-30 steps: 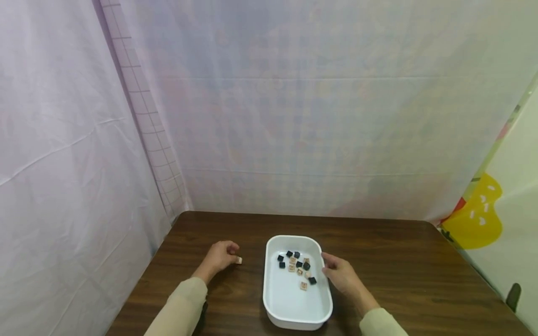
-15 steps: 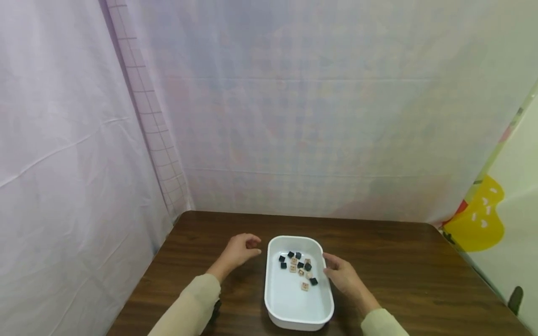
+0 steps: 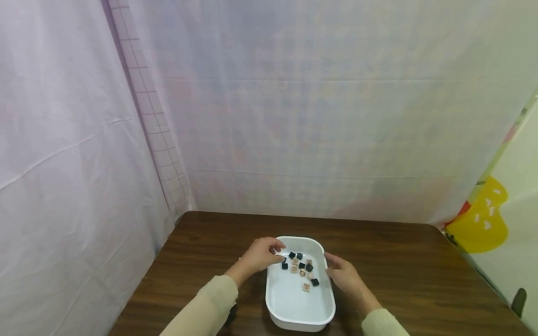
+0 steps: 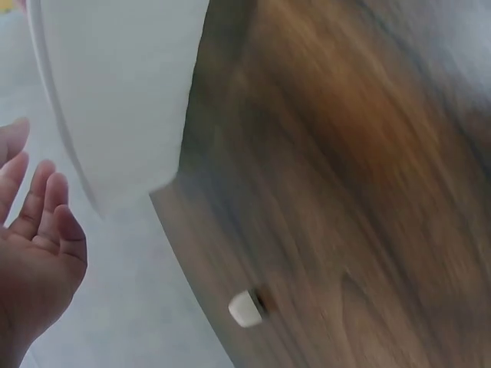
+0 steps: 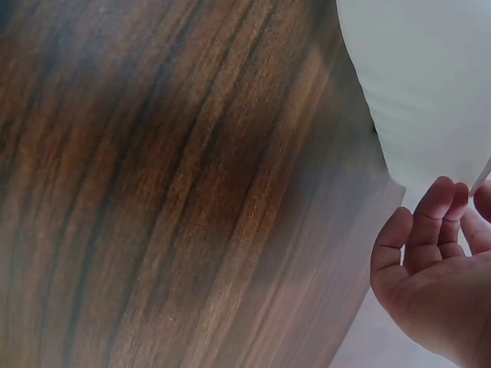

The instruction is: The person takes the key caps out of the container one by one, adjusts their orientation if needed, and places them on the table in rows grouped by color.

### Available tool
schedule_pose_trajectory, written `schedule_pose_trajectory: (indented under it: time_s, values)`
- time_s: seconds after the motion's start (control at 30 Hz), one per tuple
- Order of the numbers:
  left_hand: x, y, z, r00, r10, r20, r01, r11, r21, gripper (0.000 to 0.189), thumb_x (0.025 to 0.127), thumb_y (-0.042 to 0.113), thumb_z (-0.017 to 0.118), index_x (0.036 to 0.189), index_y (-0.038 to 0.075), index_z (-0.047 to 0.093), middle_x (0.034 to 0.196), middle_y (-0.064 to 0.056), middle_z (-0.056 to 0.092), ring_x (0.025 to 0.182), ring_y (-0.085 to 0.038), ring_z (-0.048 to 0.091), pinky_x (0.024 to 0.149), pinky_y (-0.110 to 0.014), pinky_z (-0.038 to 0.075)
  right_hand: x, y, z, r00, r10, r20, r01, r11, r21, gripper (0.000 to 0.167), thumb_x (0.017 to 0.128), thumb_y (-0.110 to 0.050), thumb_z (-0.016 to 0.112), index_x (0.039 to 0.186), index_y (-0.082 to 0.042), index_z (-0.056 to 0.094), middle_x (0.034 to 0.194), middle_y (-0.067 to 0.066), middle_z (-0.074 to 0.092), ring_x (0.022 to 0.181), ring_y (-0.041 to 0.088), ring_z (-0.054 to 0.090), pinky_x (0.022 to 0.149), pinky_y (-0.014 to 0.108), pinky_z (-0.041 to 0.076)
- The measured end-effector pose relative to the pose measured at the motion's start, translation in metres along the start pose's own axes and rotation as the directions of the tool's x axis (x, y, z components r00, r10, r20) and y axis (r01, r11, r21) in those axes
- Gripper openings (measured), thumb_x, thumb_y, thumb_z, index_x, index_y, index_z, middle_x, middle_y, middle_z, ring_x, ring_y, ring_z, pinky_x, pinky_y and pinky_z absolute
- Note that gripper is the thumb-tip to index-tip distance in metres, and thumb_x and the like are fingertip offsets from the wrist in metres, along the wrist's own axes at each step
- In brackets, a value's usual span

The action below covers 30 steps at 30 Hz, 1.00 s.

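A deep white tray [image 3: 294, 305] stands on the table, with several small black keycaps [image 3: 315, 282] and beige keycaps [image 3: 306, 287] scattered on its floor. My left hand [image 3: 259, 254] reaches over the tray's left rim, thumb and fingers apart and nothing visible between them. Its thumb tip overlaps a black keycap near that side. A single pale keycap [image 4: 246, 308] lies on the table left of the tray, mostly hidden by my left wrist in the head view. At the right rim, my right hand [image 3: 344, 276] holds the tray wall between thumb and fingers.
The brown wood-grain table [image 3: 391, 261] extends on both sides of the tray. A white curtain [image 3: 311, 140] hangs behind it, and another sheet [image 3: 75, 186] hangs along the left. A yellow printed shape [image 3: 479, 224] shows on the sheet at the right.
My left hand has left the pale keycap on the table and moved right, over the tray's left rim. My right hand stays at the right rim.
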State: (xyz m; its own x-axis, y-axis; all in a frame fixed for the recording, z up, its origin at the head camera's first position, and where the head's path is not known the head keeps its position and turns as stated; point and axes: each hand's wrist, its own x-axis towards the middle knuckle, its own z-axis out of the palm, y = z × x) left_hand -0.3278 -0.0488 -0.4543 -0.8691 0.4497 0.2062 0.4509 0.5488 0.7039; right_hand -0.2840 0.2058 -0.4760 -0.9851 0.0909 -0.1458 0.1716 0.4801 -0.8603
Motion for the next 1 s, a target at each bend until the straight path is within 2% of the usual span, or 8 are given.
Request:
schedule_pose_trajectory:
  time_s: [0.33,0.53,0.67,0.83,1.0]
  values:
    - [0.004,0.012,0.027,0.995,0.061,0.082,-0.062,0.998,-0.001,0.028,0.082,0.007,0.079,0.108,0.002,0.073,0.095,-0.008,0.069,0.085,-0.018,0.061,0.074,-0.023,0.048,-0.001,-0.002,0.002,0.999,0.036,0.002,-0.036,0.999,0.012,0.052,0.094,0.0,0.052,0.145,0.004,0.044,0.138,0.034,0.047,0.126,0.05,0.046,0.099,0.061,0.04]
    - [0.005,0.021,0.042,0.985,0.082,0.15,-0.087,0.996,0.028,0.027,0.08,0.008,0.08,0.107,0.005,0.074,0.095,-0.007,0.071,0.082,-0.01,0.059,0.075,-0.02,0.047,-0.001,-0.001,0.002,0.998,0.054,-0.01,-0.054,0.998,0.011,0.052,0.094,0.0,0.052,0.145,0.001,0.045,0.133,0.033,0.051,0.12,0.046,0.051,0.094,0.058,0.045]
    - [0.006,0.023,0.052,0.978,0.1,0.184,-0.113,0.992,0.063,0.027,0.077,0.007,0.081,0.103,0.005,0.074,0.091,-0.004,0.071,0.079,-0.007,0.059,0.073,-0.017,0.046,-0.002,0.002,0.002,1.0,0.011,-0.017,-0.011,1.0,0.013,0.052,0.093,0.0,0.053,0.144,0.003,0.046,0.123,0.031,0.058,0.111,0.04,0.057,0.091,0.055,0.047]
    - [0.007,0.023,0.062,0.971,0.111,0.212,-0.145,0.977,0.153,0.028,0.074,0.012,0.085,0.1,0.009,0.075,0.083,0.0,0.068,0.073,-0.001,0.053,0.071,-0.015,0.044,-0.004,0.004,0.004,0.998,-0.048,-0.031,0.05,0.998,0.043,0.052,0.091,0.002,0.055,0.142,0.006,0.047,0.12,0.032,0.059,0.11,0.04,0.058,0.093,0.055,0.047]
    - [0.009,0.022,0.069,0.971,0.072,0.227,-0.125,0.964,0.233,0.027,0.075,0.017,0.085,0.1,0.012,0.076,0.08,0.005,0.064,0.071,-0.001,0.051,0.069,-0.016,0.042,-0.006,0.001,0.004,0.997,-0.065,-0.036,0.066,0.997,0.032,0.052,0.09,0.003,0.056,0.141,0.006,0.048,0.116,0.031,0.061,0.108,0.039,0.058,0.093,0.055,0.047]
